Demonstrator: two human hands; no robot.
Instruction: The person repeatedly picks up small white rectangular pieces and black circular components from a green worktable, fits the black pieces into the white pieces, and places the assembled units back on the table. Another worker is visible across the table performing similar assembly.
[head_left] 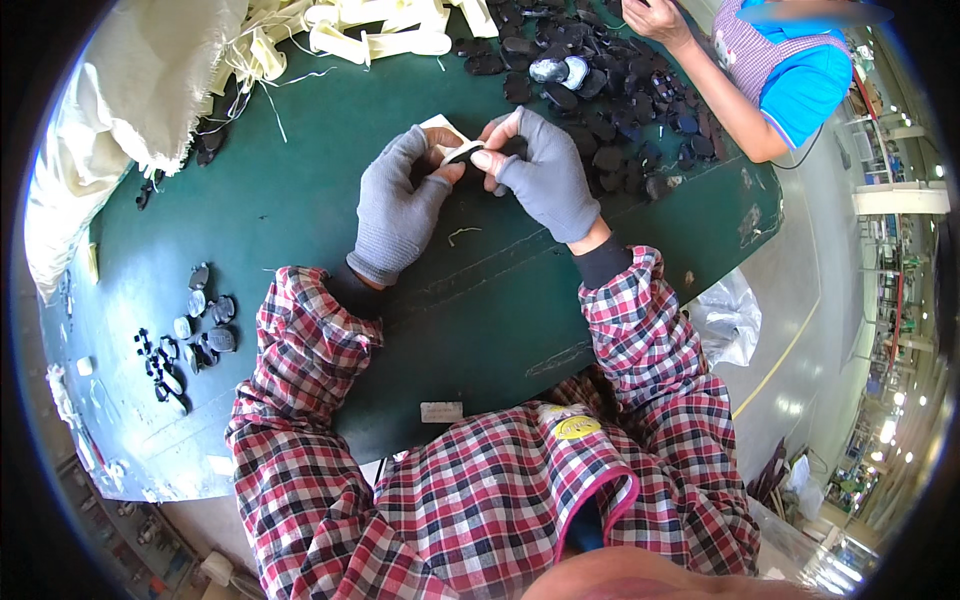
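Checked smock spreads below left hand and right hand, both pinched on one black-edged cream piece, which could slip if pulled unevenly.

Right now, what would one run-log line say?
left hand: holding cream-and-black piece | right hand: pinching same piece | ahead: cream strips, black pieces

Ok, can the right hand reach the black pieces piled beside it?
Probably yes: the black pieces lie beside the right hand with nothing visibly between, though it shares a cream-and-black piece with the left hand.
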